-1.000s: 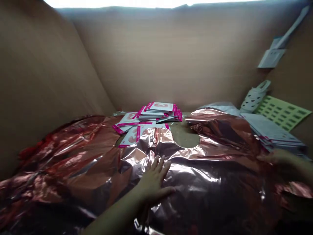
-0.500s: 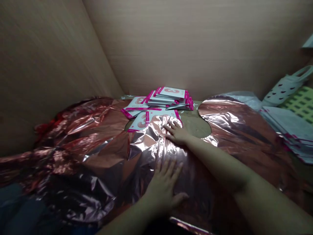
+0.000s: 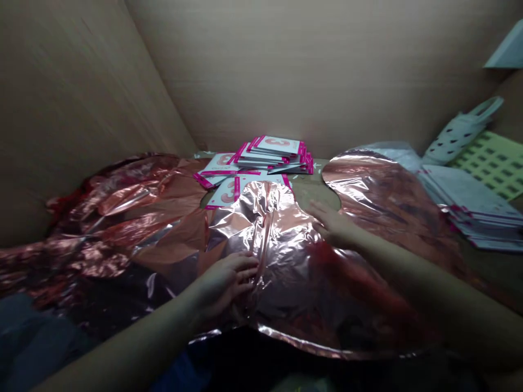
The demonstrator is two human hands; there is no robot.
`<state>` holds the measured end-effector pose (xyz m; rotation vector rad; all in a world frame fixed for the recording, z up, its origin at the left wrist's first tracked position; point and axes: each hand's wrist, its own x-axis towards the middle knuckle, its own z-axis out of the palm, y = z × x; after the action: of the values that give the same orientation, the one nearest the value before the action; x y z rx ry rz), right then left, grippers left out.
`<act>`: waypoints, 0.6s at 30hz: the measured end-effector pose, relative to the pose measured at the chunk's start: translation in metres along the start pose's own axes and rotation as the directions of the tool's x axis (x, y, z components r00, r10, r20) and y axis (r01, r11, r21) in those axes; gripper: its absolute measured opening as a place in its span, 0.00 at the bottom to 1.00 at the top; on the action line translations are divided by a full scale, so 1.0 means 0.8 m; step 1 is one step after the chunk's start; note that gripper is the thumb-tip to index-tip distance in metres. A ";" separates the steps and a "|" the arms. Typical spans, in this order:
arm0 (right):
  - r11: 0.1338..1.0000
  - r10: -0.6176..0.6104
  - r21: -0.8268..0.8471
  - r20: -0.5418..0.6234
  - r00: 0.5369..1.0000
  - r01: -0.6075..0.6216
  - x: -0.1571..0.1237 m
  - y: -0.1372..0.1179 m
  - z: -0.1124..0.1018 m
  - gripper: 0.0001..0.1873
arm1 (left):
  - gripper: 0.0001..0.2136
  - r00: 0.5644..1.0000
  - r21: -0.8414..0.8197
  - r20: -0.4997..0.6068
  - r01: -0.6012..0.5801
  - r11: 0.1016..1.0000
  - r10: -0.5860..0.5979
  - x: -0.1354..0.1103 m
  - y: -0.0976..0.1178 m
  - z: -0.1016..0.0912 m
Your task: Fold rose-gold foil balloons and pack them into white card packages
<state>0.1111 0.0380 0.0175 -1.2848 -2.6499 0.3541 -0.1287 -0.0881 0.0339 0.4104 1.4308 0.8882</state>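
A large rose-gold foil balloon [image 3: 286, 256] lies flattened across the surface in front of me. My left hand [image 3: 223, 280] rests on its left edge with fingers stretched flat and pointing right. On the foil near the balloon's inner notch, my right hand [image 3: 333, 223] presses down, fingers extended and flat. More crumpled rose-gold foil [image 3: 122, 212] is heaped at the left.
A pile of pink-edged cards printed with a "3" [image 3: 265, 158] sits at the back centre. At the right lie a stack of white flat packs [image 3: 474, 209], a green perforated sheet [image 3: 490, 163] and a white clog [image 3: 457, 133]. Cardboard walls [image 3: 310, 71] surround the area.
My left hand slid left to the balloon's edge. My right hand moved back and right from the top flap to the notch area. The view shifted slightly.
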 end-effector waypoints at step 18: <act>0.969 0.222 -0.110 -0.003 0.975 -0.221 -0.119 0.038 0.047 0.28 | 0.19 0.994 0.309 0.008 -0.109 0.945 0.113 0.003 -0.038 -0.022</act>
<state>0.1822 -0.0242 -0.0324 -1.6239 -2.5704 0.2471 -0.1373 -0.1100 0.0081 0.7292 1.5734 0.7560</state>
